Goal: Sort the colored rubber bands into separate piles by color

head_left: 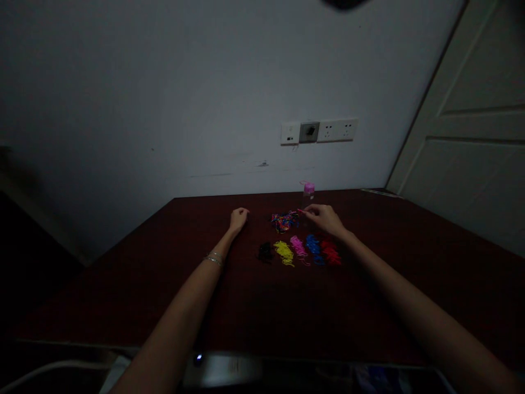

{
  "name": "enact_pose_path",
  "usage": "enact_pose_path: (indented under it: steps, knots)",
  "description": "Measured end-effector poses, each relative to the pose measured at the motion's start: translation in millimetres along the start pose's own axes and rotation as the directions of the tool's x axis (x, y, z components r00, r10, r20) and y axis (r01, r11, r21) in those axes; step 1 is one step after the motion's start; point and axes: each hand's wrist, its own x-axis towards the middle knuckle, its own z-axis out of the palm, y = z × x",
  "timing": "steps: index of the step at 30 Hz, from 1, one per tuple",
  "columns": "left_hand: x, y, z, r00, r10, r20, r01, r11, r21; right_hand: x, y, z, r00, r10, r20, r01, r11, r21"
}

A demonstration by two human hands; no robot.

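My right hand (326, 218) pinches a small pinkish-red strand (301, 211) beside a mixed heap of coloured strands (284, 221). The strands look like thin rubber bands or cords; the dim light hides which. My left hand (238, 220) rests on the table left of the heap, fingers curled closed, with nothing visible in them. Nearer to me lie sorted piles in a row: black (265, 251), yellow (284, 252), pink (299, 247), blue (314, 249) and red (330, 252). The red pile is below my right wrist.
A clear bottle with a pink cap (309, 189) stands behind my right hand. The dark red table (164, 284) meets a wall with sockets (337, 130). A panelled door (471, 148) is at the right. Below the front edge sits a pale object with a small light (221, 368).
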Motion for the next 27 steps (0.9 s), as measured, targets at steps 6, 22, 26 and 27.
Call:
enact_pose_path:
  steps: [6, 22, 26, 27]
  knots:
    - [2.3, -3.5, 1.1, 1.0, -0.013, -0.006, 0.013, 1.0, -0.006, 0.1, -1.0, 0.4, 0.999, -0.016, 0.031, 0.016, 1.0, 0.0]
    - [-2.0, 3.6, -2.0, 1.0, -0.019, -0.012, 0.019, 1.0, 0.003, 70.6, -32.2, -7.4, 0.864, -0.029, 0.503, 0.258, 0.884, -0.391]
    - [-0.4, 1.4, -1.8, 1.0, -0.002, -0.014, 0.002, 1.0, 0.009, 78.5, -38.2, -8.1, 0.819, -0.016, 0.574, 0.329, 0.832, -0.446]
    - [-0.4, 1.3, -1.8, 1.0, 0.004, -0.014, -0.004, 1.0, 0.012, 79.4, -39.2, -8.4, 0.811, -0.016, 0.585, 0.341, 0.825, -0.45]
